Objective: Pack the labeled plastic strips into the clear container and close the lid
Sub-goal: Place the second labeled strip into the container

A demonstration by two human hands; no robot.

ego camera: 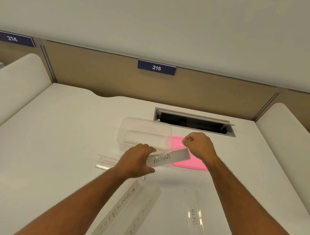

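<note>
My left hand (137, 161) holds the left end of a strip labeled ALPHA (168, 158) just in front of the clear container (145, 133). My right hand (197, 144) pinches the strip's upper right edge, fingers closed. The container stands open with a strip or two lying inside. Its pink lid (193, 165) lies flat to the container's right, partly under the strip. Near me on the desk lie strips labeled SUPERMAN (118, 209), BATMAN (141, 215) and BETA (194, 218). Another clear strip with a red outline (106, 162) lies left of my left hand.
A white desk (56, 147) with raised side dividers holds everything. An open cable slot (194, 123) is set in the desk behind the lid. A tan partition with plates 214 and 215 closes the back.
</note>
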